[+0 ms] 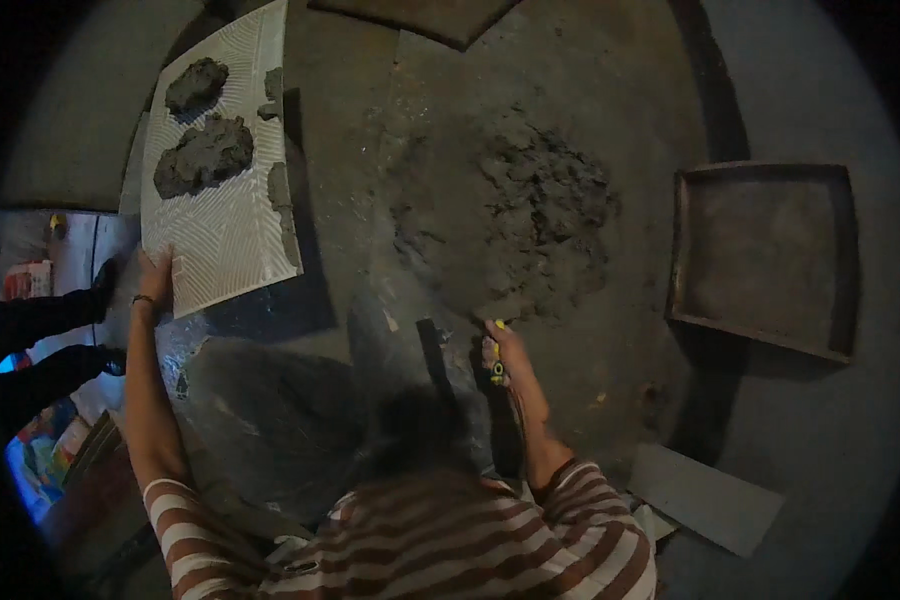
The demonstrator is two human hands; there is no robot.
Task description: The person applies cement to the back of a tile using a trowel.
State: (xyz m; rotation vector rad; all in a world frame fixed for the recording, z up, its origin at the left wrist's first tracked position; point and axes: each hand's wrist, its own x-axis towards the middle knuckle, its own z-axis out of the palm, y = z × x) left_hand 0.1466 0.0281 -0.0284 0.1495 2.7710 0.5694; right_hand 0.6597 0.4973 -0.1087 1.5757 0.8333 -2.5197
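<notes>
My left hand (156, 282) is closed on the lower left corner of a large pale tile (235, 235), which tilts up with its ridged back showing. Two lumps of wet grey mortar (206, 156) sit on that back, and smaller smears cling along its right edge. My right hand (510, 352) is wrapped round the yellow and black handle of a trowel (497, 370). The trowel's blade is hard to make out in the dim light. Just beyond this hand lies a rough heap of grey mortar (555, 205) spread over the floor.
An open, low-walled square tray (765, 260) stands at the right. A flat pale offcut (708, 498) lies at the lower right. The corner of a dark board (425, 18) shows at the far edge. Another person's dark-clothed legs (45, 328) are at the left, by colourful bags (42, 455).
</notes>
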